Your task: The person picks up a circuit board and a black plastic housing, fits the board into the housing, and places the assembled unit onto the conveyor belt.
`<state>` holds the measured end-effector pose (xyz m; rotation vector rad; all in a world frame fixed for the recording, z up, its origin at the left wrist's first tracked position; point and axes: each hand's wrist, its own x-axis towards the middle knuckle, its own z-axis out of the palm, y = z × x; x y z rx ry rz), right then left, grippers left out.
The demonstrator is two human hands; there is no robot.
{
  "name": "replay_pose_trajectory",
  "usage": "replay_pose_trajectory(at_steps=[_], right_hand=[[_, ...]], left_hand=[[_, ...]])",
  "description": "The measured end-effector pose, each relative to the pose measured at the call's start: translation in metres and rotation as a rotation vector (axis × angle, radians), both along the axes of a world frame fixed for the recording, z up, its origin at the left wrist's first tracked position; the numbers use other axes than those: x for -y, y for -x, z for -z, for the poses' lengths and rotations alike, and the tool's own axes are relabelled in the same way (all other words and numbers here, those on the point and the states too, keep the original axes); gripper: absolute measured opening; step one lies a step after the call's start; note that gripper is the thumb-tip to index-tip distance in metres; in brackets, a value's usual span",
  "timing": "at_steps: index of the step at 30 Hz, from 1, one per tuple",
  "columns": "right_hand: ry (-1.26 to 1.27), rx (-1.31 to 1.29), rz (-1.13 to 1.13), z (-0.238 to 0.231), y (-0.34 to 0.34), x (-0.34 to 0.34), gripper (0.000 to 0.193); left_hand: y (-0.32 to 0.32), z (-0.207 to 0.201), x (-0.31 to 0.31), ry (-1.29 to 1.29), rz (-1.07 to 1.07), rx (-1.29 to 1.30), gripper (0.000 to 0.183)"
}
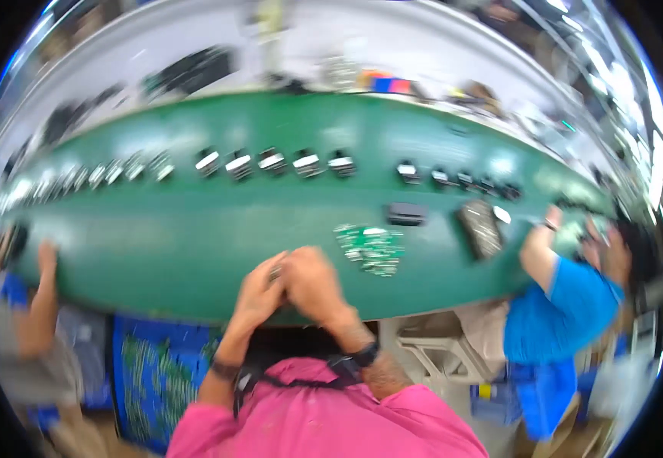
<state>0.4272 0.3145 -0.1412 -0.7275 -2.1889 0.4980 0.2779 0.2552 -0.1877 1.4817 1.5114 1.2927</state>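
My left hand (259, 291) and my right hand (312, 284) meet over the front edge of the green table (194, 252). Both are closed, with the fingers drawn together at one spot. Whatever lies between them is hidden and blurred. To the right of my hands lies a loose pile of small green circuit boards (373, 248). Behind that pile sits a dark rectangular box (407, 214). Farther back, several small black units with white tops (272, 160) stand in a row.
More black units (408, 172) continue the row rightward; pale ones (137, 166) line the left. A brown wrapped packet (481, 229) lies at right. Co-workers sit at both ends, one in a blue shirt (568, 313). A blue bin (156, 382) of circuit boards stands below the table at left.
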Motion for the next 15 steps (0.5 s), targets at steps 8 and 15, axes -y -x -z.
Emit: replay_pose_trajectory(at_steps=[8,15], right_hand=[[0.054,-0.203,-0.026,-0.012,-0.023,0.015,0.027],[0.412,-0.289,-0.033,0.01,-0.024,0.019,0.031]], left_hand=[[-0.005,-0.038,0.029,0.358,0.005,0.375,0.047],[-0.013,-0.048,0.032,0.247,0.012,0.571,0.05]])
